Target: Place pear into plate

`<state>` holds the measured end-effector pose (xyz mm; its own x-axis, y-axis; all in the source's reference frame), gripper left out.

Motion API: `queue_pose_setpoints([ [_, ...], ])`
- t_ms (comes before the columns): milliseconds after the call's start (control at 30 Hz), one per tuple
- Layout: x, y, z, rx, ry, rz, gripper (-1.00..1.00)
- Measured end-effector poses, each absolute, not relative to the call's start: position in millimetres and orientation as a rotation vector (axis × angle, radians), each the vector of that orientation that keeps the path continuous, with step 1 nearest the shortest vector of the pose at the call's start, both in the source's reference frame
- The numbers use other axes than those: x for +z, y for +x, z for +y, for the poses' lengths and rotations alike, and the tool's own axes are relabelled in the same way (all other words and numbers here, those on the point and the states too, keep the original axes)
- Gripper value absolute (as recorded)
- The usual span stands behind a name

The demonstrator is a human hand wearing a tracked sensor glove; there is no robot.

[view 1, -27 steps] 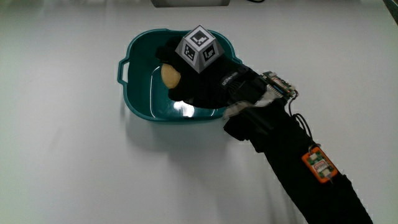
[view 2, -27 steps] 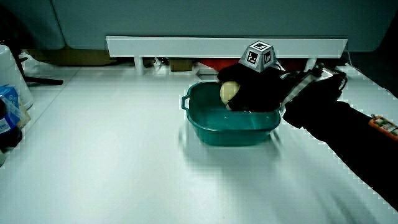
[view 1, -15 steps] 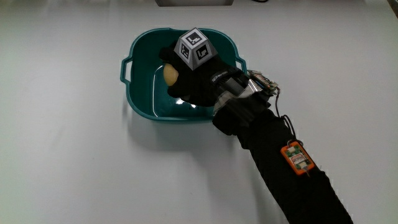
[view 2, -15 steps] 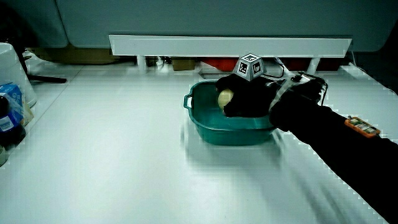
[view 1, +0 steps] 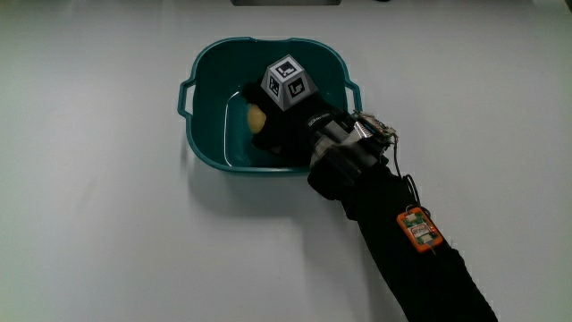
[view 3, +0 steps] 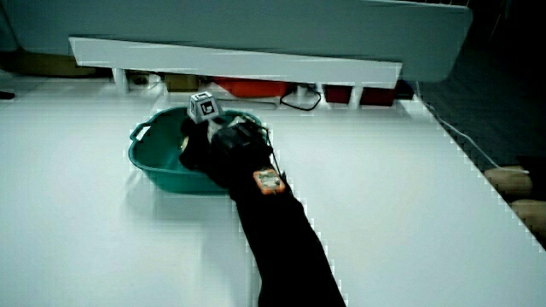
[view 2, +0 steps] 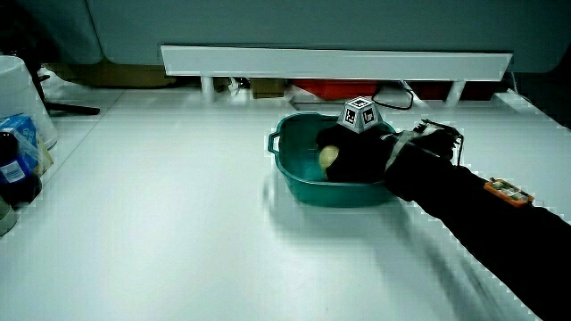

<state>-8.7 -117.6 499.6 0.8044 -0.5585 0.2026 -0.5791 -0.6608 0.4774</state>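
A pale yellow pear [view 1: 256, 117] [view 2: 328, 158] lies low inside the teal dish with two handles [view 1: 207, 150] [view 2: 294, 185] [view 3: 152, 167], which serves as the plate. The gloved hand [view 1: 279, 125] [view 2: 355, 154] [view 3: 205, 141] reaches down into the dish with its fingers curled around the pear. The patterned cube [view 1: 289, 82] sits on the back of the hand. In a side view the hand [view 3: 205, 141] hides the pear. The black forearm [view 1: 393, 228] crosses the dish rim nearest the person.
A low white partition [view 2: 335, 62] [view 3: 230, 60] runs along the table's edge farthest from the person. A white container [view 2: 20, 94] and a dark bottle [view 2: 13, 169] stand at the table's edge in a side view. An orange tag [view 1: 416, 228] is on the forearm.
The hand has sunk deeper into the teal dish with the pear, from above its rim down toward its floor.
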Motion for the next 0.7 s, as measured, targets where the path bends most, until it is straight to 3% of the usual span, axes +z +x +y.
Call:
queue_pose_setpoints([
  [700,515.9,1.5,-115.8,0.027,2.448,-0.791,0.0],
])
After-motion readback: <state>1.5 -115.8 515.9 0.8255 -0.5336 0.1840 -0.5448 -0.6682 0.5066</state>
